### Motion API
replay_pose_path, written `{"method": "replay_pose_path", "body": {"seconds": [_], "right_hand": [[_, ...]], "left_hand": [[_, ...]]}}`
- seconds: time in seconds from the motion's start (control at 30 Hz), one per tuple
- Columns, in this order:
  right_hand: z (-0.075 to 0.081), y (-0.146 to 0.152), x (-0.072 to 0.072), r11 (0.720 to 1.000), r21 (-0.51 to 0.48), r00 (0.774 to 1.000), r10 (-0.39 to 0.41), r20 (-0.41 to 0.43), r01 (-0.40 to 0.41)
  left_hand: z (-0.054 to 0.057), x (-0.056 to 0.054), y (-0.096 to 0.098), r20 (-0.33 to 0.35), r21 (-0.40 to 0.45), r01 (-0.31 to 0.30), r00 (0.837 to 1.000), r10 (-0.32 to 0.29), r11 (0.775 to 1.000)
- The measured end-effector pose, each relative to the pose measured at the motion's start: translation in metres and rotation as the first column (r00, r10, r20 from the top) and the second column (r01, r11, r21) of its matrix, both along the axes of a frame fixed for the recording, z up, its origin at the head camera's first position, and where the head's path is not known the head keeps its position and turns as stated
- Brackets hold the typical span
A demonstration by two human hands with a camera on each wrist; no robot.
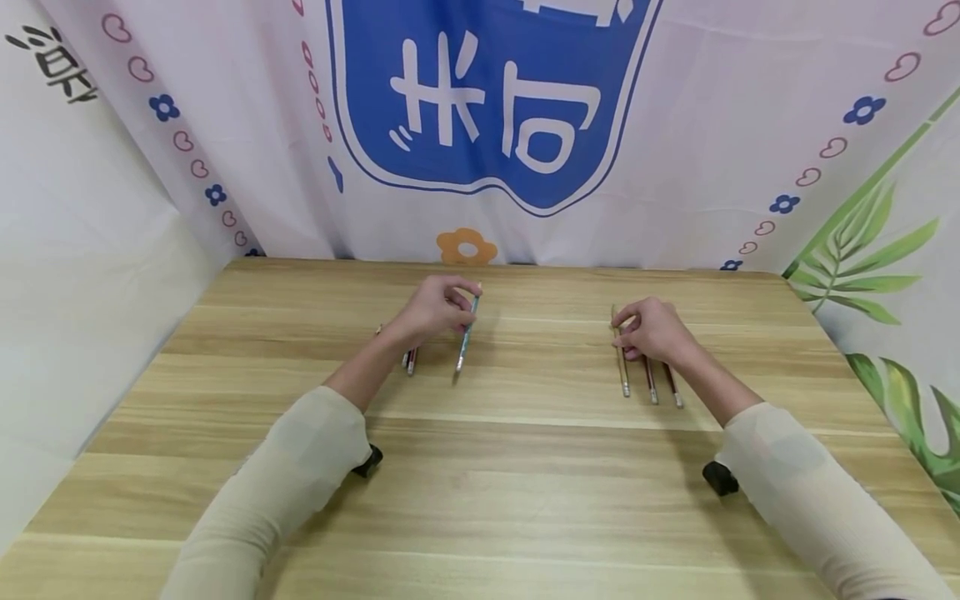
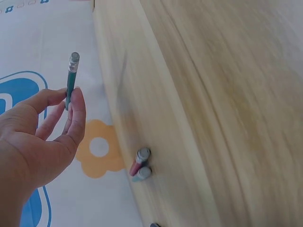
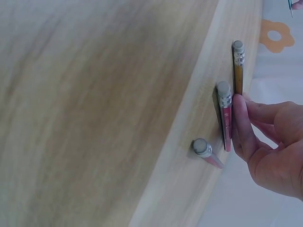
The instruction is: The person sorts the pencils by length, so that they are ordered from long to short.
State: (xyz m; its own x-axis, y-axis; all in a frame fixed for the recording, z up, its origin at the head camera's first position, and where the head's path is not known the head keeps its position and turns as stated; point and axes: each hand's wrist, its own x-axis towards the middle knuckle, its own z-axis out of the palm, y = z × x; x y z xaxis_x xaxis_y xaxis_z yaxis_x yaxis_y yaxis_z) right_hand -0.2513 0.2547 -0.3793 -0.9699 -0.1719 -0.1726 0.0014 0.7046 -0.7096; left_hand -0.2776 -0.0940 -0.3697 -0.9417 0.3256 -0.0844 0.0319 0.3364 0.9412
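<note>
My left hand (image 1: 437, 308) pinches a blue-green pencil (image 1: 466, 340) between thumb and fingertips. In the left wrist view this pencil (image 2: 71, 82) is raised off the table, its eraser end pointing away from the fingers. On the right, my right hand (image 1: 651, 327) pinches a yellow pencil (image 1: 622, 367), which looks to lie on or very near the table. Two dark red pencils, one nearer (image 3: 226, 123) and one farther (image 3: 209, 156) from the yellow one, lie beside it, partly covered by the hand. Beneath the left wrist are a red pencil (image 2: 137, 166) and a blue-green pencil (image 2: 141, 175), mostly hidden.
The wooden table (image 1: 510, 492) spans the space between and in front of both arms. A printed curtain (image 1: 675, 167) hangs along its back edge, with white cloth at the left. Black wrist devices (image 1: 721, 478) sit under the sleeves.
</note>
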Motion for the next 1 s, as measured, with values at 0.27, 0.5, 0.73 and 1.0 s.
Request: {"method": "replay_pose_path", "body": {"seconds": [0.27,0.5,0.73,1.0], "right_hand": [[-0.001,0.000,0.000,1.000,-0.005,1.000,-0.003,-0.012,0.003],[-0.002,0.001,-0.001,1.000,0.004,1.000,0.003,-0.016,-0.003],[-0.002,0.001,-0.001,1.000,0.018,1.000,0.010,-0.018,-0.009],[-0.001,0.002,-0.001,1.000,0.013,1.000,0.008,-0.003,-0.008]], "left_hand": [[-0.001,0.001,0.010,0.022,0.002,0.014,1.000,-0.014,1.000],[-0.002,0.001,0.019,0.035,0.005,0.029,0.999,-0.029,1.000],[-0.003,0.003,0.030,0.020,-0.018,0.052,0.998,-0.052,0.998],[-0.005,0.004,0.044,0.018,0.002,0.074,0.997,-0.074,0.997]]}}
